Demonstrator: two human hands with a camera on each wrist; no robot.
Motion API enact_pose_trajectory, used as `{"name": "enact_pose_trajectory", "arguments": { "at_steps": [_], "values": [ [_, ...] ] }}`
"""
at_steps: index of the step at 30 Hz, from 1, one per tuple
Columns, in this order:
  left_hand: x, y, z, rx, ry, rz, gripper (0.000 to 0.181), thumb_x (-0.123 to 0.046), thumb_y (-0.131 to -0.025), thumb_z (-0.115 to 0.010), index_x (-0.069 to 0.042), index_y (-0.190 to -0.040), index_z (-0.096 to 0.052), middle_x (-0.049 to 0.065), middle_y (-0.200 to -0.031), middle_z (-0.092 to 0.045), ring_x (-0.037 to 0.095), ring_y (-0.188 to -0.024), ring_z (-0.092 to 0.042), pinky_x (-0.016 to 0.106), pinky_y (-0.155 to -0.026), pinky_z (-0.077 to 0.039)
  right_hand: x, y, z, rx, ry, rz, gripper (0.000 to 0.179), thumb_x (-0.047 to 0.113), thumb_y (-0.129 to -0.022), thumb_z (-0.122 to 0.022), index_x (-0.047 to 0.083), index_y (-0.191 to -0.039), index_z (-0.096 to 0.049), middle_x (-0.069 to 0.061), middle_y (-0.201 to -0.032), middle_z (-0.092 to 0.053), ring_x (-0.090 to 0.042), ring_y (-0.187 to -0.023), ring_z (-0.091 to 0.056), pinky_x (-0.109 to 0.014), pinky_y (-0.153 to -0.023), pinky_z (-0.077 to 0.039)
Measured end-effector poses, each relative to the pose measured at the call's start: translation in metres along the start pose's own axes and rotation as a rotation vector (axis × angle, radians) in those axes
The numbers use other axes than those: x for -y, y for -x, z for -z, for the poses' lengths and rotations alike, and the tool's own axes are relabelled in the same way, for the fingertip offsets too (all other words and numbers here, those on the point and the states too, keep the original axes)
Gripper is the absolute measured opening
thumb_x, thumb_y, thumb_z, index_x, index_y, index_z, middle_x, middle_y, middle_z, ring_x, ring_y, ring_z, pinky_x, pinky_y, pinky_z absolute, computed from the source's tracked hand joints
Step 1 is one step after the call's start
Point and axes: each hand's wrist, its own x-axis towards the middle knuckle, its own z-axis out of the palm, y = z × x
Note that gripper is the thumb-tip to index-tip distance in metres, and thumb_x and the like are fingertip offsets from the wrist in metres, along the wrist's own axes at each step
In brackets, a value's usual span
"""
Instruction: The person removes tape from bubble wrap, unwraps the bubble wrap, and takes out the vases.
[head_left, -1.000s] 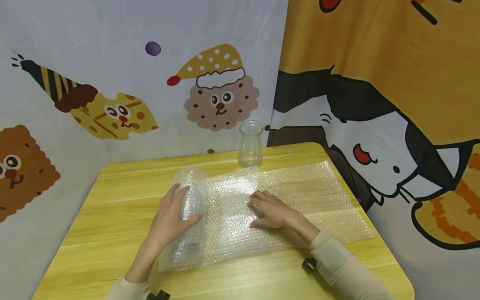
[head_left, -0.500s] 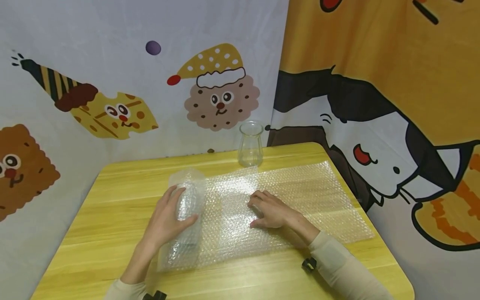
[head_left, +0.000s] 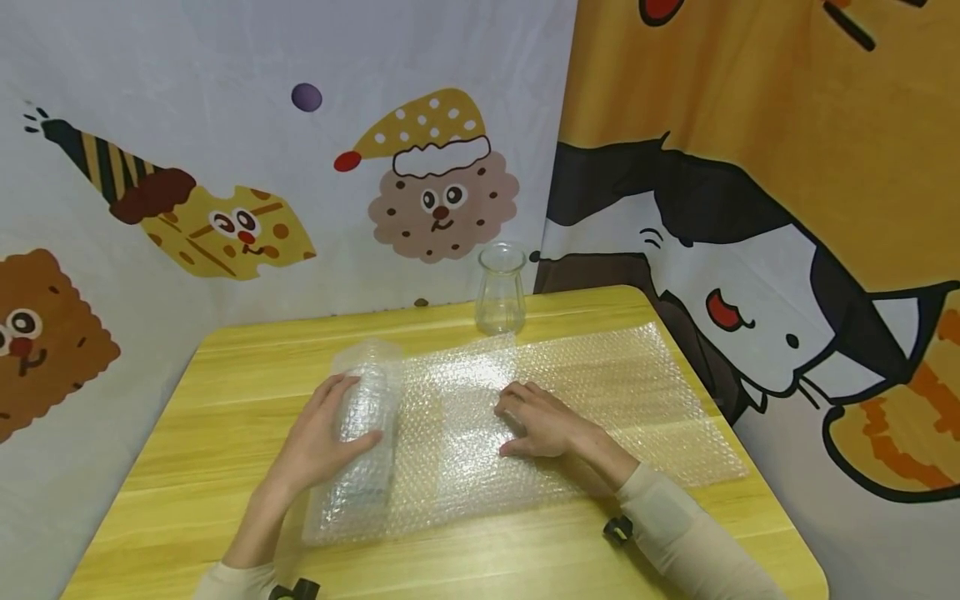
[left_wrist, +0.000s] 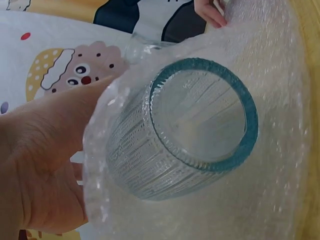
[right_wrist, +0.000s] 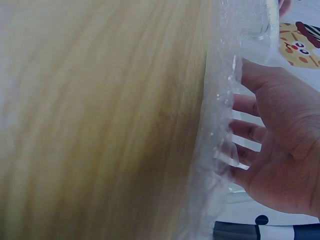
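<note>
A ribbed clear glass vessel (left_wrist: 150, 160) with a thick blue-green rim lies on its side inside a roll of bubble wrap. My left hand (head_left: 311, 442) holds this roll from above, thumb on its right side and fingers over its far left; the wrap partly hides the fingers in the left wrist view. The rest of the bubble wrap (head_left: 630, 392) lies flat, stretching right from the roll. My right hand (head_left: 542, 421) rests on the flat sheet with relaxed fingers, near its middle.
A clear glass vase (head_left: 501, 292) with a flared neck stands upright at the back of the yellow wood-grain table (head_left: 225, 392), just behind the sheet's far edge. Cartoon-printed cloth (head_left: 247, 50) hangs close behind and beside the table.
The roll has moved a little to the left across the table, and my left hand has moved left with it. My right hand has stayed in place on the sheet.
</note>
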Motion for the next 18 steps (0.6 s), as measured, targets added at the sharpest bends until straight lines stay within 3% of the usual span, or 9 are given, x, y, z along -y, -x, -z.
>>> {"name": "enact_pose_trajectory", "arguments": {
  "at_steps": [13,18],
  "values": [
    [0.026,0.003,0.010,0.000,0.077,0.016,0.099,-0.041,-0.095,-0.091,-0.009,-0.172,-0.039,0.028,-0.180,-0.037,0.060,-0.161,-0.039,0.087,-0.126,-0.035,0.001,0.000,0.000,-0.003,0.005,-0.002,0.067,0.049,-0.094,-0.090,0.013,-0.146,-0.069,-0.011,-0.158,-0.059,-0.033,-0.141,-0.058,-0.056,-0.122,-0.056],
    [0.032,0.005,0.012,0.004,0.122,0.028,0.097,-0.039,-0.096,-0.090,-0.010,-0.173,-0.038,0.029,-0.179,-0.038,0.061,-0.158,-0.042,0.086,-0.119,-0.044,0.002,0.000,0.001,-0.003,0.003,-0.004,0.067,0.049,-0.094,-0.090,0.013,-0.146,-0.069,-0.011,-0.159,-0.059,-0.033,-0.142,-0.058,-0.056,-0.122,-0.056]
  ]
}}
